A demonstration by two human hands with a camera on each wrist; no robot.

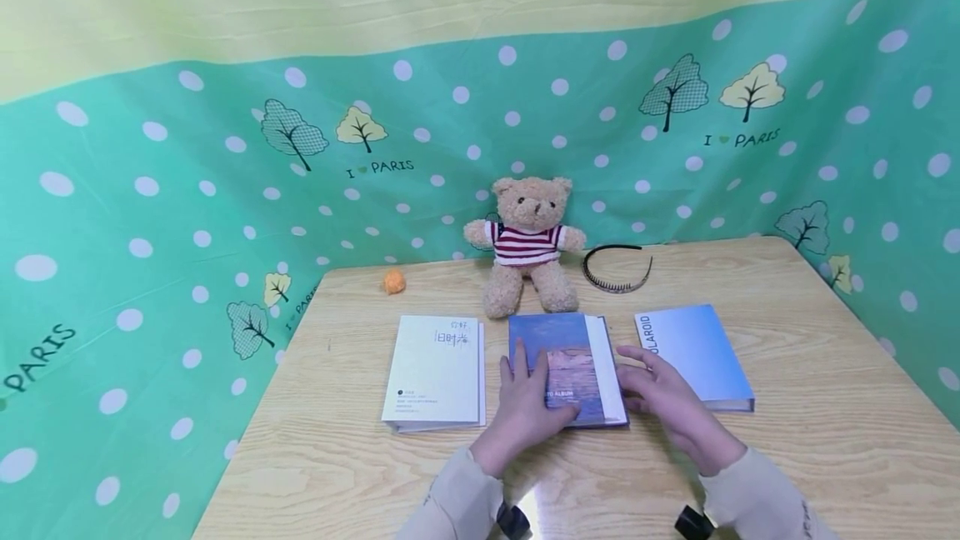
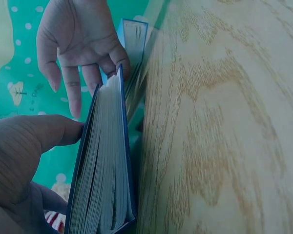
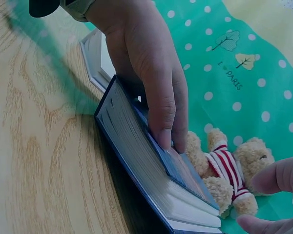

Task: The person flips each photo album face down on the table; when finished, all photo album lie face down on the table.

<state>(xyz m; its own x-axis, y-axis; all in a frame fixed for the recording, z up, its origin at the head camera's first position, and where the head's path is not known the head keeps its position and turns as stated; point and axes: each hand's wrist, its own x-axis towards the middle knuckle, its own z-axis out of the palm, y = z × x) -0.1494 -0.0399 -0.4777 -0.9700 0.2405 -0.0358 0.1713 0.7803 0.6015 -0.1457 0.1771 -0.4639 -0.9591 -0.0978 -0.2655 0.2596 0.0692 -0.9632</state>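
Note:
A photo album (image 1: pixel 573 369) with a blue and pink cover lies in the middle of the table. Its cover stops short of the right side, where a strip of white page (image 1: pixel 606 373) shows. My left hand (image 1: pixel 525 407) rests on the cover, fingers spread and thumb near the lower edge. At the album's right edge is my right hand (image 1: pixel 667 398), its fingers loosely bent. In the right wrist view, that hand's thumb and finger stand apart beside the album (image 3: pixel 151 180). The left wrist view shows the thick stack of pages (image 2: pixel 105 165) between dark covers.
A white album (image 1: pixel 435 369) lies to the left, a blue one marked POLAROID (image 1: pixel 697 357) to the right. Behind are a teddy bear (image 1: pixel 528 248) in a striped shirt, a black toothed headband (image 1: pixel 617 283) and a small orange ball (image 1: pixel 393 281). A green dotted curtain (image 1: pixel 450 132) hangs at the back.

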